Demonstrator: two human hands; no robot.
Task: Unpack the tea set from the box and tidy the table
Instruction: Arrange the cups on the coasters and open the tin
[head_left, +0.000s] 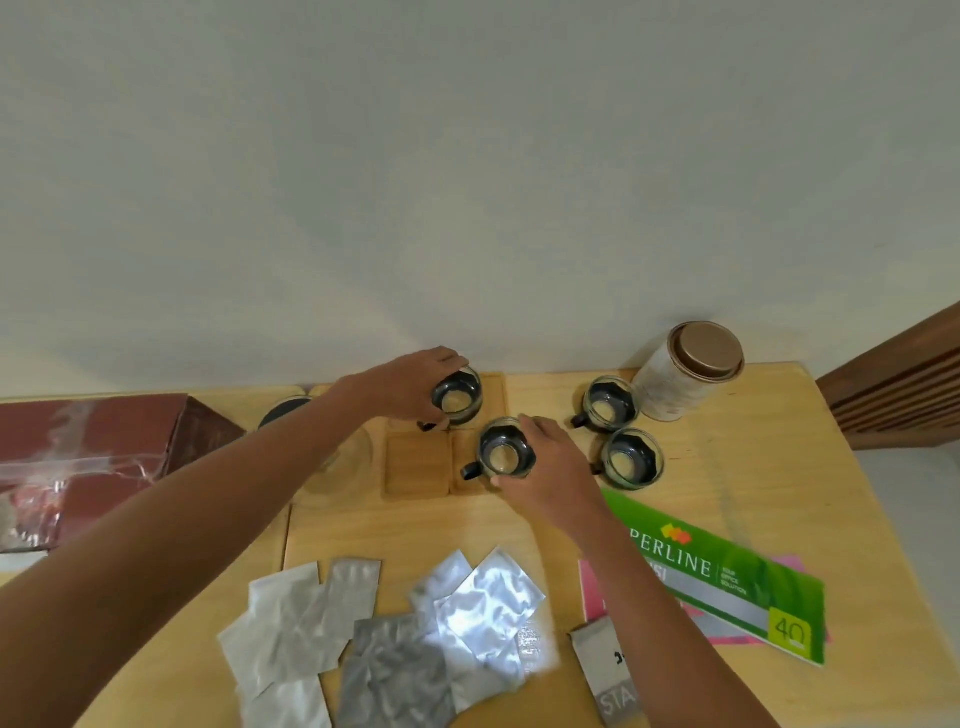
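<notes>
A person's left hand (415, 387) grips a glass tea cup (458, 399) at the back of a wooden tray (493, 387); the right hand (550, 462) grips a second cup (503, 453) over a wooden coaster (418, 465) area. Two more cups (610, 405) stand right of the tray, near a tin (688, 371). The brown box (98, 441) lies far left. Each cup probably wants lowering flat onto its coaster, handle clear. Foil wrappers (395, 639) and a green packet (727, 577) crowd the near bench (727, 467); the wall lies just behind the tray.
</notes>
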